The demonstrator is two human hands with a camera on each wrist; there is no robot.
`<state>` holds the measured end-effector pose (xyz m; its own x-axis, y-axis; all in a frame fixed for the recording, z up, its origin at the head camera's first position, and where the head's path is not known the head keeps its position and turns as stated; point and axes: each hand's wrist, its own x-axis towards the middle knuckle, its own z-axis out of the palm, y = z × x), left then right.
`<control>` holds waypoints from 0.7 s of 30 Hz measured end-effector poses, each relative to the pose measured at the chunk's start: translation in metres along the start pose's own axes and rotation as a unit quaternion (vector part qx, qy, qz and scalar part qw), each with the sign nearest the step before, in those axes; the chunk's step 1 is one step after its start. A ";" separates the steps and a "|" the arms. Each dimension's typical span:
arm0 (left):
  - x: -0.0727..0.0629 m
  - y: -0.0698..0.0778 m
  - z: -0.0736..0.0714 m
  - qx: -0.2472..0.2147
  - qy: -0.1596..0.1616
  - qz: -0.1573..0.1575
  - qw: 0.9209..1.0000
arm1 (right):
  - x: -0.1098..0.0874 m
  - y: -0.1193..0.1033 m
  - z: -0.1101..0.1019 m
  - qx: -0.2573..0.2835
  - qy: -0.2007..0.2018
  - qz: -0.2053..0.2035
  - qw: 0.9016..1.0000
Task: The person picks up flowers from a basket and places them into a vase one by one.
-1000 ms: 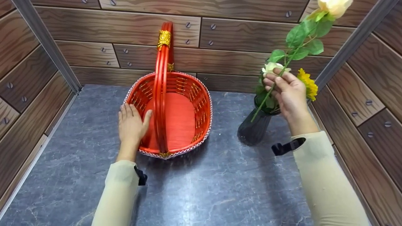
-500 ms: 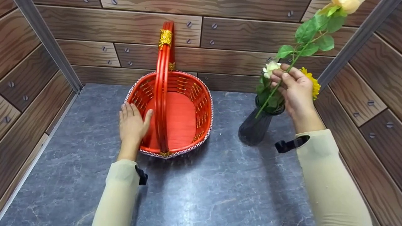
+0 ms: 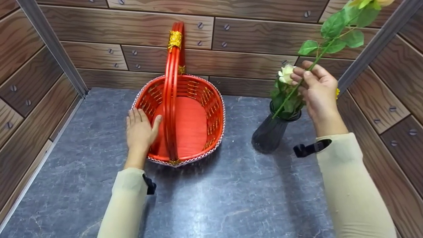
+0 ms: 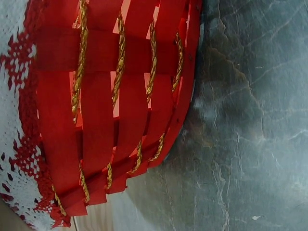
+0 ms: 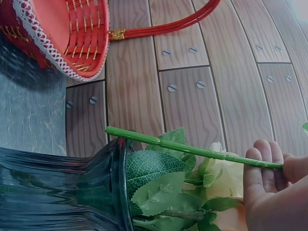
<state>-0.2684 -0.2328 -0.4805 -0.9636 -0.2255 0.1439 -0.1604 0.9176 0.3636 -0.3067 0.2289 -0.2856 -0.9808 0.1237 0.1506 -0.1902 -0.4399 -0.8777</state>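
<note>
My left hand (image 3: pixel 139 130) rests on the left rim of a red woven basket (image 3: pixel 213 109) that has a tall handle; its fingers are straight and the thumb reaches over the inside. With my right hand (image 3: pixel 320 89) I pinch the green stem of a rose (image 3: pixel 334 24), whose bloom is partly cut off by the top edge of the head view. In the right wrist view the cut end of the stem (image 5: pixel 183 147) overlaps the rim of a dark glass vase (image 5: pixel 57 187). A pale rose (image 3: pixel 286 73) with leaves stands in that vase.
A bit of a yellow flower (image 3: pixel 337 93) shows behind my right hand. Wood-patterned walls (image 3: pixel 251 36) enclose the back and sides of the grey marbled tabletop (image 3: pixel 211 198). The basket's handle (image 3: pixel 170 99) rises high above its rim.
My right hand has moved right and slightly up with the rose, whose bloom has partly left the head view. The yellow flower is now mostly hidden. My left hand keeps its place on the basket.
</note>
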 end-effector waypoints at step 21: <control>-0.001 0.000 -0.002 -0.001 -0.004 0.001 1.000 | 0.002 -0.006 -0.006 0.031 0.045 0.007 0.998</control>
<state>-0.2675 -0.2328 -0.4791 -0.9656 -0.2204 0.1381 -0.1574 0.9178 0.3644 -0.3073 0.2368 -0.2827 -0.9761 0.1958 0.0945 -0.1818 -0.4968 -0.8486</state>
